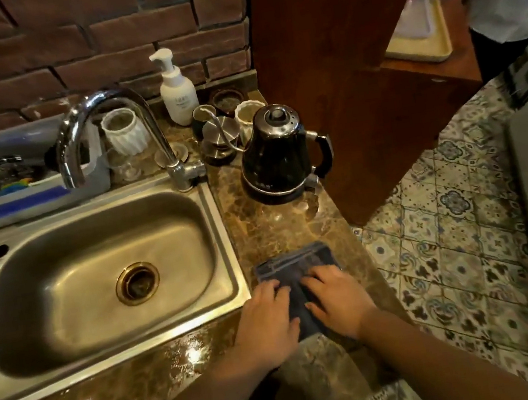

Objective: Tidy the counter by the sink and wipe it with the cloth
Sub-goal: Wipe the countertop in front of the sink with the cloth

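Observation:
A dark blue-grey cloth [294, 265] lies flat on the brown marble counter [269, 222], just right of the steel sink [65, 295]. My left hand [267, 318] presses on the cloth's left side with fingers spread. My right hand [336, 298] presses on its right side, fingers flat. The cloth's near part is hidden under both hands. Farther back on the counter stands a black electric kettle [277, 150] on its base.
Behind the kettle stand a steel pour-over kettle [219, 135], small cups [245, 111] and a white soap pump bottle [176, 90]. A chrome tap [129, 117] arches over the sink. A grey dish tub [14, 173] sits at left. A wooden cabinet [330, 55] and the counter's edge bound the right.

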